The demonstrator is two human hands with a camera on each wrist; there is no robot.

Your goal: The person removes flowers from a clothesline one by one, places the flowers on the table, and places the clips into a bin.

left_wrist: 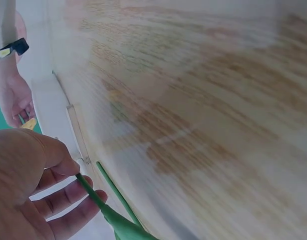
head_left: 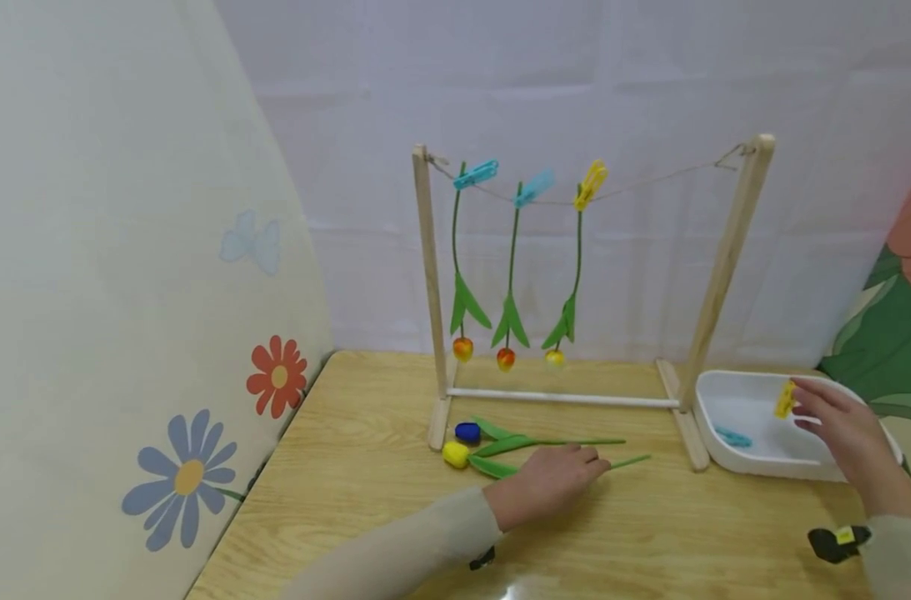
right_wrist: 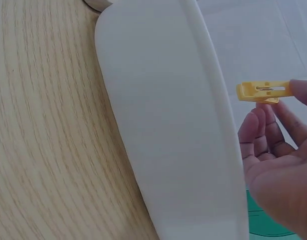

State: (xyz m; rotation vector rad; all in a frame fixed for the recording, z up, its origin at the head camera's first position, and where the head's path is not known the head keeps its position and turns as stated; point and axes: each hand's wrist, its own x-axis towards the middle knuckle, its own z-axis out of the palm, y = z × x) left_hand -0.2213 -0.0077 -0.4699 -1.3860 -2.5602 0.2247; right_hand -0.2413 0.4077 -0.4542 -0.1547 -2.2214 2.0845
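Observation:
On the table, my left hand point(head_left: 548, 485) pinches the green stem point(left_wrist: 92, 191) of an artificial yellow tulip point(head_left: 456, 454) between thumb and fingers. Just behind it lies a blue tulip point(head_left: 468, 432). My right hand point(head_left: 845, 429) is over the white tray point(head_left: 763, 468), pinching a yellow clothespin point(right_wrist: 261, 91) by its handle end between thumb and fingers. One or more light-blue clothespins point(head_left: 733, 437) lie inside the tray. Three tulips hang head down from a string point(head_left: 653, 177), held by two blue clothespins point(head_left: 475, 174) and a yellow clothespin point(head_left: 591, 185).
The string runs between the left post point(head_left: 429, 275) and right post point(head_left: 725, 258) of a wooden stand, whose feet reach forward on the table point(head_left: 365, 467). A white crossbar point(head_left: 560, 397) joins them low down. A white cloth point(head_left: 365, 208) hangs behind.

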